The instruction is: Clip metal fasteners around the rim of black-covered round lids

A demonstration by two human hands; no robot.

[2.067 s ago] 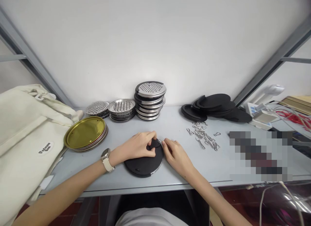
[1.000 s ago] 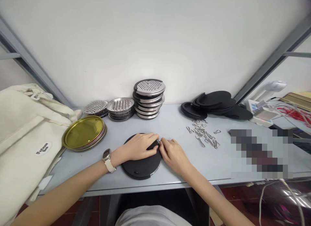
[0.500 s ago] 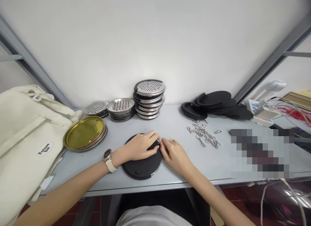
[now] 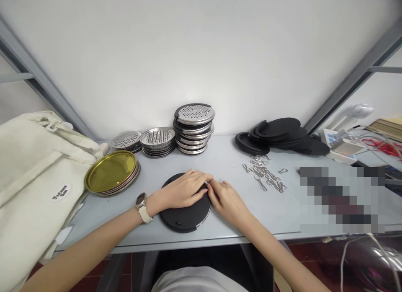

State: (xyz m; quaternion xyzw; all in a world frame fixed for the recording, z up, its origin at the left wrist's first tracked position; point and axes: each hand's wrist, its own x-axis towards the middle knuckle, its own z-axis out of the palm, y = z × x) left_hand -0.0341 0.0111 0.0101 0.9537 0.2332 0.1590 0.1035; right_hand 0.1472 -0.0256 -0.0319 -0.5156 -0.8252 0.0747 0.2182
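Observation:
A round black disc (image 4: 190, 217) with a thin metal rim on its right side lies flat near the table's front edge. Across its top rests my left hand (image 4: 184, 190), its thumb and fingers closed at the disc's upper right edge. My right hand (image 4: 228, 203) pinches a small metal snap clip (image 4: 206, 182) at that same edge. The clip is mostly covered by fingertips, so I cannot tell whether it passes through the disc. Fingertips of both hands touch. Several loose metal clips (image 4: 265, 174) lie in a heap to the right.
Behind stand a tall stack of perforated grater discs (image 4: 194, 128) and lower stacks of grater plates (image 4: 157, 141). Gold lids (image 4: 111, 172) are piled left, beside a cream bag (image 4: 40, 179). Black discs (image 4: 279, 135) overlap at back right. A blurred patch (image 4: 342, 200) covers the right side.
My left fingers have come down from a raised curl and stretched over to meet my right fingertips. The clip, plainer to see before, is now mostly covered. The disc stays in place.

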